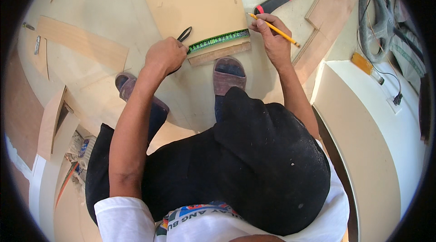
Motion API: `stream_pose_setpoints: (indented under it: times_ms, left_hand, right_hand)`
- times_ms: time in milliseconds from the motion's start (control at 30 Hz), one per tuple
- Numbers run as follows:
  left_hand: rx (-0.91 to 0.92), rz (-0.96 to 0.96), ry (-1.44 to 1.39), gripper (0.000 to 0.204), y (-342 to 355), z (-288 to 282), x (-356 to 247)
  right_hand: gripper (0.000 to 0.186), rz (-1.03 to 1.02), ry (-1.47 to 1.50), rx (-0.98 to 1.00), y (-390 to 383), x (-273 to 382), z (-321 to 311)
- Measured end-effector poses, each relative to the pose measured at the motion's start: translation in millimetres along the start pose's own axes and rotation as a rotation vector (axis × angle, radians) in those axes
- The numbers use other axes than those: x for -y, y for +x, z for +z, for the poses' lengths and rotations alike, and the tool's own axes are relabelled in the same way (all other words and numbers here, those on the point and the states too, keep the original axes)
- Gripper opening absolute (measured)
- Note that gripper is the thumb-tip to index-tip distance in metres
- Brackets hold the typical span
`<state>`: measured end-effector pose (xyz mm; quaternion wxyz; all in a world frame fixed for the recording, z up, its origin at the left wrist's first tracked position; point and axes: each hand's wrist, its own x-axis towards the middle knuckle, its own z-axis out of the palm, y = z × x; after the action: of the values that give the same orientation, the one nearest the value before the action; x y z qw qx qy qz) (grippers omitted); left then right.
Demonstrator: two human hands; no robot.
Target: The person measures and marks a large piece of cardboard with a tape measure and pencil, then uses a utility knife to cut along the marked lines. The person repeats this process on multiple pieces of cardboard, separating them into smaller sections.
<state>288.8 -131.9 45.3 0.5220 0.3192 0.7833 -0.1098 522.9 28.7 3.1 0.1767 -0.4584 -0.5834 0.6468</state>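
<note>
A beige board (pixel 190 1) lies on the floor, with a wood strip (pixel 219 53) along its near end. A green tape measure (pixel 219 37) stretches across the board near that end, up to its right edge. My left hand (pixel 165 56) is closed on the tape measure at the board's left side; a black strap loop (pixel 185 33) sticks up beside it, and the tape's case is hidden. My right hand (pixel 274 42) holds a yellow pencil (pixel 287 37) just right of the board, its tip near the edge. Behind that hand lies a black-and-red utility knife (pixel 279 0).
Loose wooden offcuts (pixel 81 42) lie at left, more planks (pixel 329 15) at right. A white counter (pixel 381 119) at right carries a coiled hose (pixel 372 24), cables and a brush (pixel 361 65). My sandalled feet (pixel 229 76) stand at the board's near end.
</note>
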Motion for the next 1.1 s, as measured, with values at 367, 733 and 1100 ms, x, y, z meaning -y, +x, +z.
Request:
stream_pose_setpoints:
  times_ms: [367,733,1100]
  left_hand:
    - [0.004,0.018,0.025,0.037,0.1,-0.6,-1.7]
    - [-0.052,0.096,0.117,0.035,-2.8,1.7,-3.1]
    - [-0.076,0.086,0.096,0.037,-2.3,4.0,-1.8]
  right_hand:
    - [0.024,-0.016,-0.125,0.034,-5.2,-4.1,3.7]
    - [0.016,0.026,-0.395,0.288,15.9,12.2,-6.8]
    - [0.017,0.018,-0.438,0.336,18.6,11.6,-5.7]
